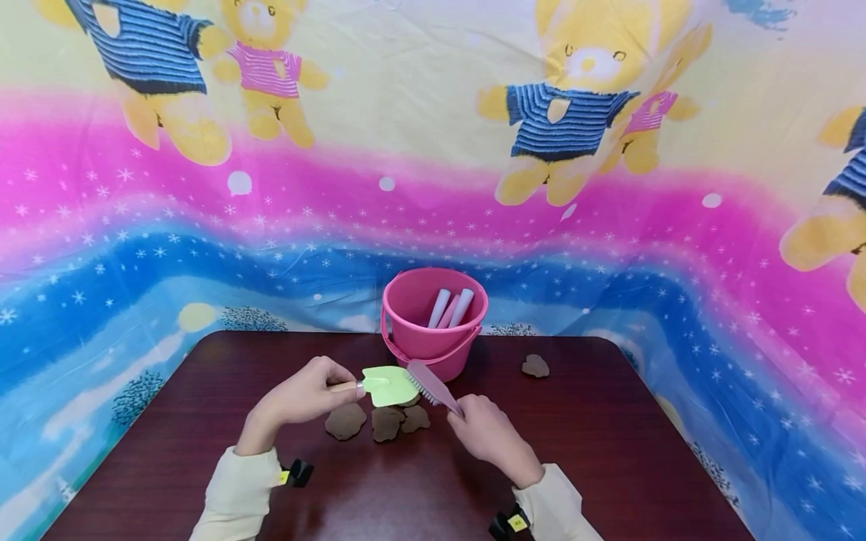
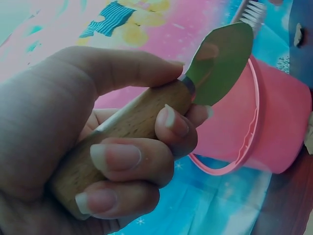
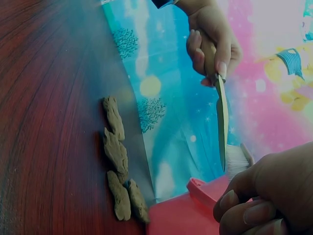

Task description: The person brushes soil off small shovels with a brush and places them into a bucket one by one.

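My left hand grips the wooden handle of a small trowel with a light green blade. In my right hand is a mauve brush with white bristles. The bristles meet the far end of the blade, which is held up above the table. Beneath the blade lie several flat brown clay-like lumps, lined up on the wood in the right wrist view. Just behind the tools stands a pink bucket; my right hand overlaps part of it in the right wrist view.
Pale and pink handles stick up inside the bucket. Another brown lump lies apart at the right of the dark wooden table. A bear-print cloth hangs behind and along the sides.
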Demonstrator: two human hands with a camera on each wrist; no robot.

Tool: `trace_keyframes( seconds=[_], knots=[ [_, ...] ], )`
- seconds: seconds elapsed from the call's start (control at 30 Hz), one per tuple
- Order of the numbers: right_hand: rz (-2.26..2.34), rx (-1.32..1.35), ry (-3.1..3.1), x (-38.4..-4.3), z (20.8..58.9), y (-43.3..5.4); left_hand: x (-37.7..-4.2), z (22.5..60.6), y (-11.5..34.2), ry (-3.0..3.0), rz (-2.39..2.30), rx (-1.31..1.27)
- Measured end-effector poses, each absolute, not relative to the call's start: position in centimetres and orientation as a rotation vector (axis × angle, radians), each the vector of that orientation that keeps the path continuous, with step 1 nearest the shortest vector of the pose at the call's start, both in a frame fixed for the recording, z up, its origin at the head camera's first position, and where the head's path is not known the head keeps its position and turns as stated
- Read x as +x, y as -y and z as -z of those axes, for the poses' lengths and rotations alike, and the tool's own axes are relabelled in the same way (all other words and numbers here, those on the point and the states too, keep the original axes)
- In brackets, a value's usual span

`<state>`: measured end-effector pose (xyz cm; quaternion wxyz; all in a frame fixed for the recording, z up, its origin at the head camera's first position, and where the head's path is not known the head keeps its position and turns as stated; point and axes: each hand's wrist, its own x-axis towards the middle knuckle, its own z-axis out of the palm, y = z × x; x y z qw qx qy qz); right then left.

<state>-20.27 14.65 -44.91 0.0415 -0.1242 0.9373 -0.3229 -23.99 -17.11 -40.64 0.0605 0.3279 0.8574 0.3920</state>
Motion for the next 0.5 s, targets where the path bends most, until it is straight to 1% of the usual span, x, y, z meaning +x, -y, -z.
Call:
trace_keyframes(
  seconds=[0.5],
  knots=[
    [1.019, -0.497, -2.836, -19.2, 44.2, -13.0, -24.3, 41.7, 15.4, -2.607, -1.161, 0.967]
  ],
)
